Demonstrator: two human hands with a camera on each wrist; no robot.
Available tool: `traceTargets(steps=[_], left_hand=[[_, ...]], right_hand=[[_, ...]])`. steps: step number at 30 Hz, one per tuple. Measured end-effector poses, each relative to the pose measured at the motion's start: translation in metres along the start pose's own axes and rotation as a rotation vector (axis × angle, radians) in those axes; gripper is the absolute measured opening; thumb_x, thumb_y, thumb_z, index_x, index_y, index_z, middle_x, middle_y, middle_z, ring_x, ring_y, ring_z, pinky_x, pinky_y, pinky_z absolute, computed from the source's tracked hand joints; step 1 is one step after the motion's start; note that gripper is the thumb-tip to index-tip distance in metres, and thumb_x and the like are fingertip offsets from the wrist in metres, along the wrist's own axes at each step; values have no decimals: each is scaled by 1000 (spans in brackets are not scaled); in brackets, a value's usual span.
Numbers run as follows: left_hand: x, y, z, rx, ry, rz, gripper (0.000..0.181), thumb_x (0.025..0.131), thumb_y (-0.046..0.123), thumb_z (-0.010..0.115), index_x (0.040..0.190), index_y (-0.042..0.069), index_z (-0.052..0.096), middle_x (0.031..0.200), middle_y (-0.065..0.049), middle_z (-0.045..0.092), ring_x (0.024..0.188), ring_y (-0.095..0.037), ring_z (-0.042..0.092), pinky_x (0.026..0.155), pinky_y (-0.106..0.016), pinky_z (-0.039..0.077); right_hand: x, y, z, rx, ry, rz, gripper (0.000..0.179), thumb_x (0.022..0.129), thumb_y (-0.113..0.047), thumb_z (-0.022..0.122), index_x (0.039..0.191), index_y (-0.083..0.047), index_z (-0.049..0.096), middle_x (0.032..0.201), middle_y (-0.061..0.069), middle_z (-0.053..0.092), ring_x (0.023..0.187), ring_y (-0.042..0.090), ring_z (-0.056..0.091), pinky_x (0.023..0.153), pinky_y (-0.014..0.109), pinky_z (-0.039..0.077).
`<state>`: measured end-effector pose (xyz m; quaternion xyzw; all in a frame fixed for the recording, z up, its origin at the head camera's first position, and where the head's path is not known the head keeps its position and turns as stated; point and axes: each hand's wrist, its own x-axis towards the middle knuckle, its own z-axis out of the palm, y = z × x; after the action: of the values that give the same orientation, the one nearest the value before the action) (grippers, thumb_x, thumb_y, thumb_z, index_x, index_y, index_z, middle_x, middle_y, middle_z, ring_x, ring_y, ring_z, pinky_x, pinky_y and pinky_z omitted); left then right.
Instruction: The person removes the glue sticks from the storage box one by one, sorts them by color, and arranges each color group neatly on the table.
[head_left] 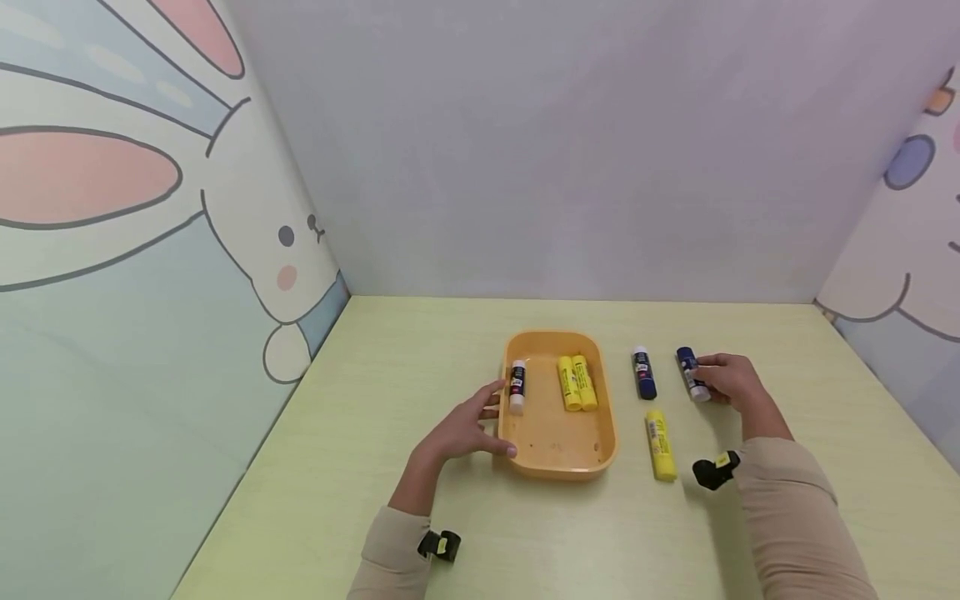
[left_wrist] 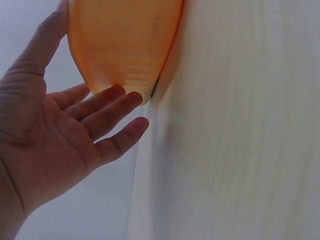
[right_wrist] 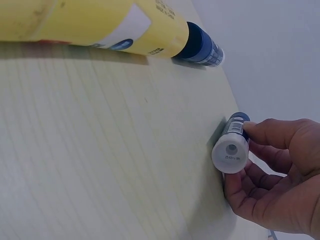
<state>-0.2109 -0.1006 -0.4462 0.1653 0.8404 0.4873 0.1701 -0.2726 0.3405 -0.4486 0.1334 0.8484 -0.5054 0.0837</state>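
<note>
My left hand (head_left: 467, 425) rests at the left side of an orange tray (head_left: 555, 450), fingers spread along its wall and thumb at the near-left rim. In the left wrist view its fingers (left_wrist: 107, 117) extend loosely beside the tray wall (left_wrist: 125, 40). Between thumb and fingers, my right hand (head_left: 729, 379) pinches a dark blue glue stick (head_left: 692, 373) lying at the far right. Its white end (right_wrist: 230, 156) faces the right wrist camera. Inside the tray are a dark glue stick (head_left: 517, 385) at the left and two yellow glue sticks (head_left: 568, 383) side by side.
Right of the tray lies another dark blue glue stick (head_left: 643, 375) with a white end. Nearer to me is a yellow glue stick (head_left: 661, 446). Pale walls enclose the table (head_left: 420, 333) at the back and sides.
</note>
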Motion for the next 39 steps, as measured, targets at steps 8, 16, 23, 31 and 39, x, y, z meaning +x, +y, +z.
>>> traceTargets(steps=[8, 16, 23, 31, 39], left_hand=[[1, -3, 0, -5, -4, 14, 99, 68, 24, 85, 147, 22, 25, 145, 2, 34, 124, -26, 42, 97, -45, 39], [0, -3, 2, 4, 5, 3, 100, 68, 26, 85, 148, 21, 25, 142, 0, 38, 123, -27, 42, 97, -45, 39], [0, -4, 2, -3, 6, 0, 99, 68, 26, 85, 147, 22, 25, 142, -2, 39, 123, -28, 42, 97, -46, 39], [-1, -3, 1, -3, 5, 4, 100, 67, 25, 85, 148, 21, 25, 141, -2, 39, 123, -27, 42, 97, -46, 39], [-1, -2, 1, -3, 7, 1, 100, 67, 26, 85, 147, 22, 25, 142, 0, 38, 123, -26, 43, 96, -45, 40]], right_hand=[[0, 0, -1, -2, -4, 2, 58, 90, -16, 57, 134, 13, 34, 114, 28, 47, 76, 15, 52, 63, 30, 52], [0, 1, -2, -14, -1, 17, 59, 90, -18, 59, 134, 13, 33, 116, 28, 46, 79, 17, 52, 64, 29, 52], [1, 4, -4, -29, 13, 16, 59, 90, -17, 59, 133, 14, 34, 110, 25, 49, 74, 15, 52, 62, 30, 52], [0, 2, -1, -37, 2, 15, 55, 89, -12, 58, 132, 13, 36, 109, 26, 47, 73, 17, 53, 60, 30, 51], [2, 1, 1, -53, 5, 20, 54, 90, -13, 57, 133, 12, 36, 109, 25, 47, 74, 18, 53, 60, 29, 50]])
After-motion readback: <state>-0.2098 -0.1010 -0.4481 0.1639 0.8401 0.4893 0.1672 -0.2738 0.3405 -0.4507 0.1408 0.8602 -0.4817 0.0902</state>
